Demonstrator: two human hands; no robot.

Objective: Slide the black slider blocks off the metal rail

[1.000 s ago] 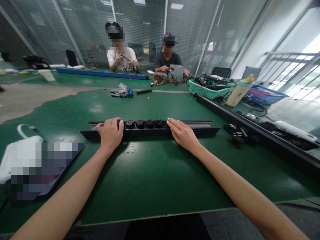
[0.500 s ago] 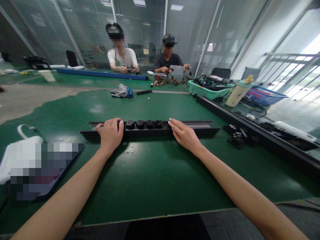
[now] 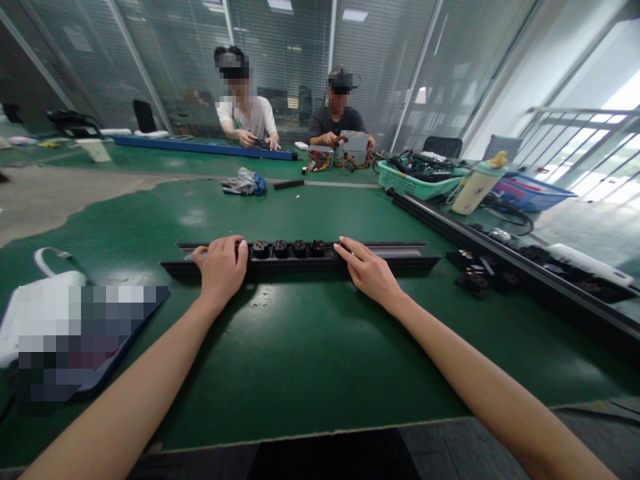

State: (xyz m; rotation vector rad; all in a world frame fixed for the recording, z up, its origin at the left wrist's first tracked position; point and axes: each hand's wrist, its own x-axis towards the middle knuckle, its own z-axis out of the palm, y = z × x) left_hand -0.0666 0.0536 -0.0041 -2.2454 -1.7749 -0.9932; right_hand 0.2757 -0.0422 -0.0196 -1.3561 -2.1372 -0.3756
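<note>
A long black channel-shaped rail [image 3: 295, 265] lies crosswise on the green table in front of me. Inside it sits a black socket strip [image 3: 280, 250] with several round socket modules in a row. My left hand [image 3: 223, 263] is closed over the strip's left end, its fingers curled down past the rail's near wall and hiding that end. At the right end, my right hand [image 3: 369, 267] grips the strip between thumb and fingers, with the fingers fairly straight. Bare grey channel floor shows to the right of this hand.
A longer black rail [image 3: 500, 257] runs diagonally at right, beside loose black parts [image 3: 473, 277]. Behind stand a green basket [image 3: 415, 187], a cream bottle [image 3: 477, 187] and a blue basket [image 3: 543, 193]. Grey-blue gloves [image 3: 245, 182] lie ahead. Two people work across the table.
My right fingers have shifted slightly, with thumb and fingers a little farther apart. My left hand and the rail stay put. Across the table, one person's hands have moved lower.
</note>
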